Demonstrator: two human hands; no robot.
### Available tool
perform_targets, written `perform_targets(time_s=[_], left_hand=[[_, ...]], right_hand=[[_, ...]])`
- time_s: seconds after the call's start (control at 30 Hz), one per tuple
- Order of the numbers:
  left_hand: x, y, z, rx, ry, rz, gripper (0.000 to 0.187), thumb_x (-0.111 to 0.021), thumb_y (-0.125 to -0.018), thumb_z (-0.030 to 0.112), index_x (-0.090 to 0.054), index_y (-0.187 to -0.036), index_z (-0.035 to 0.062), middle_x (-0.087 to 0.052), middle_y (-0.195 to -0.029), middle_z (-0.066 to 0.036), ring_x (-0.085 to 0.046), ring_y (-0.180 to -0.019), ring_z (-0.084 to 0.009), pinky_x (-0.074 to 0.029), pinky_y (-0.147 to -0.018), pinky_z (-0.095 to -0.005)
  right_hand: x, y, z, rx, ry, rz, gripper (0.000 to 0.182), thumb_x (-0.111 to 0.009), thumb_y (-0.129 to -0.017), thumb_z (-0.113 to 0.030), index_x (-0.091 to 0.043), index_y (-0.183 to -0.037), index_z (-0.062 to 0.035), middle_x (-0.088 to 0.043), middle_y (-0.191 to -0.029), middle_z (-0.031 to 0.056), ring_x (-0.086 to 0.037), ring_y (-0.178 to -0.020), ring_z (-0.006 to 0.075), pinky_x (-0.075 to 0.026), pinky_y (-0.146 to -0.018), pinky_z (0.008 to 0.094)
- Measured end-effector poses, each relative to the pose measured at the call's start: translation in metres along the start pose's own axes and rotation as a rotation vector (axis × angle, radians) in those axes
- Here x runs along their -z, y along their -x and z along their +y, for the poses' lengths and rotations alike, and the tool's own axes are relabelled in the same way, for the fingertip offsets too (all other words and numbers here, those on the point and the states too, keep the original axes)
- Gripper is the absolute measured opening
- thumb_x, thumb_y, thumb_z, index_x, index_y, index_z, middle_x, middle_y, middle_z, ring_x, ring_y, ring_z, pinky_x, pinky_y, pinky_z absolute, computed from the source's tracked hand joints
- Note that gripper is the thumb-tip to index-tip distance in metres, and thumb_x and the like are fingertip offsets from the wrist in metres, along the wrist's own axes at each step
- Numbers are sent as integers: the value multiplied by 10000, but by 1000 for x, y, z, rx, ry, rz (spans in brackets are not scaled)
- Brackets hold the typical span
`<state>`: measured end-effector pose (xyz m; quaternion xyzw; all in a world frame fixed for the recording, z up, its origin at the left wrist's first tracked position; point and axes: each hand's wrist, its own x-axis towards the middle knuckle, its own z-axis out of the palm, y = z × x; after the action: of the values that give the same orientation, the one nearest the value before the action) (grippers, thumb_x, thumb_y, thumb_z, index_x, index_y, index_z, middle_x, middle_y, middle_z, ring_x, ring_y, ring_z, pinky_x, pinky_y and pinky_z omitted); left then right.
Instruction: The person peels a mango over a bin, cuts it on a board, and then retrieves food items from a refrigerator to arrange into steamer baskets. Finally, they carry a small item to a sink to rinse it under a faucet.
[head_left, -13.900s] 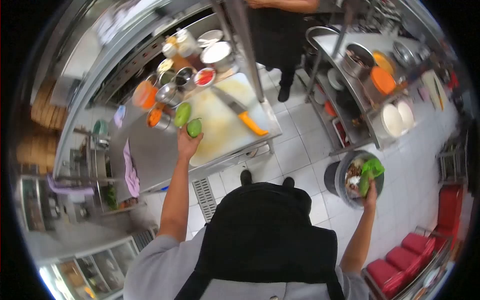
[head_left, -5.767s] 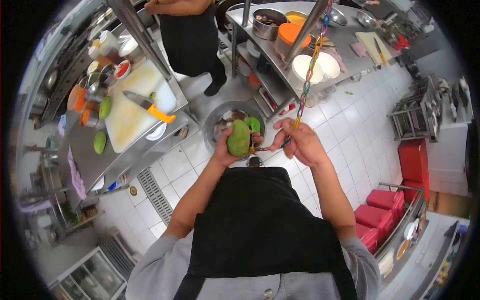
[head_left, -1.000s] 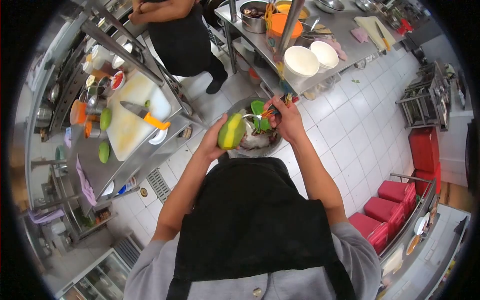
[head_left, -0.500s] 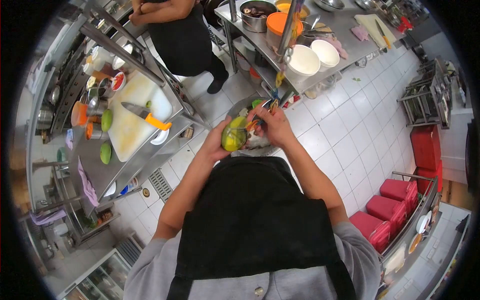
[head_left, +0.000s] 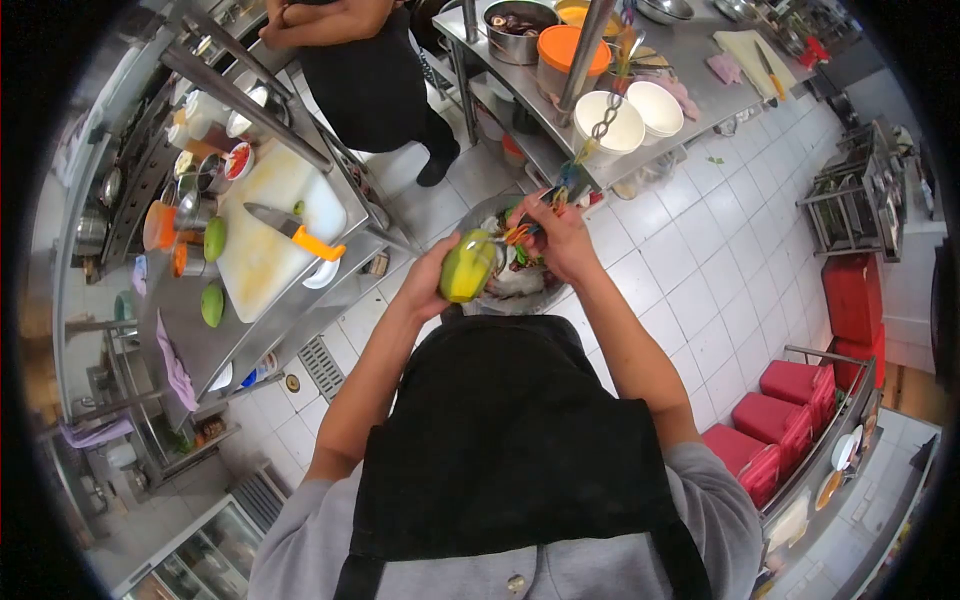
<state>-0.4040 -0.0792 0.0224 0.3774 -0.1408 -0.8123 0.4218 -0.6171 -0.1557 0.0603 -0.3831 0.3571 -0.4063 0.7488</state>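
Observation:
In my left hand (head_left: 430, 280), fingers wrapped round one side, is a green mango (head_left: 466, 268) with part of its skin off and yellow-green flesh showing. My right hand (head_left: 562, 240) is closed on a peeler (head_left: 514, 236) with orange wrapping, just to the right of the mango. A chain (head_left: 606, 124) with coloured ties runs from near this hand up past the table corner. Below both hands is a round bin (head_left: 522, 303) holding scraps and whitish plastic. My fingers hide much of the peeler.
On the left counter, a knife (head_left: 275, 220) with an orange handle lies on a cutting board (head_left: 262, 262), beside two green mangoes (head_left: 212, 304). White tubs (head_left: 610, 125) stand at the right table's edge. Another person (head_left: 362, 85) stands ahead with folded arms. Red bins (head_left: 742, 455) line the right.
My right hand has shifted slightly right, away from the mango, and the chain has swung right. The mango is turned a little, and more of the bin's contents shows.

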Motion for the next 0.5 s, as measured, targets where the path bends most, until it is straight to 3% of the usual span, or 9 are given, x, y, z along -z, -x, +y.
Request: perform_targets(time_s=[0.1, 0.23, 0.3, 0.43, 0.5], left_hand=[[-9, -1, 2, -24, 44, 88, 462, -410, -1015, 383, -537, -1218, -12, -657, -1051, -172, -674, -865, -280, -563, -709, -404], [-7, -1, 4, -1, 10, 68, 447, -423, -1010, 372, -543, -1215, -6, -661, -1041, -159, -678, -861, -273, -565, -717, -401], [3, 0, 1, 65, -68, 54, 446, -433, -996, 395, -544, -1221, 26, -661, -1040, -184, -682, -846, -318, -568, -674, -410], [4, 10, 4, 74, -76, -11, 450, -430, -997, 396, -553, -1218, 24, -669, -1024, -172, -682, -839, -305, -571, -649, -395], [9, 12, 2, -44, -5, 50, 458, -430, -997, 409, -557, -1220, 30, -666, -1040, -165, -677, -836, -298, -568, -653, -400]], right_hand=[[-13, 8, 6, -42, -35, -160, 267, -571, -973, -291, -573, -902, -33, -650, -799, 64, -539, -564, 98, -441, -468, 234], [-11, 6, 5, -68, -26, -135, 265, -576, -969, -288, -583, -886, -36, -652, -799, 62, -539, -568, 94, -436, -466, 235], [4, -5, 1, -19, 98, -8, 270, -584, -963, -289, -599, -883, -32, -654, -798, 61, -537, -571, 94, -429, -470, 233], [58, -31, 11, 10, 81, 183, 284, -596, -955, -305, -622, -879, -33, -659, -802, 59, -533, -563, 92, -423, -478, 228], [68, -31, 8, 90, -30, 238, 307, -604, -951, -331, -630, -888, -32, -664, -822, 61, -528, -554, 91, -421, -483, 224]])
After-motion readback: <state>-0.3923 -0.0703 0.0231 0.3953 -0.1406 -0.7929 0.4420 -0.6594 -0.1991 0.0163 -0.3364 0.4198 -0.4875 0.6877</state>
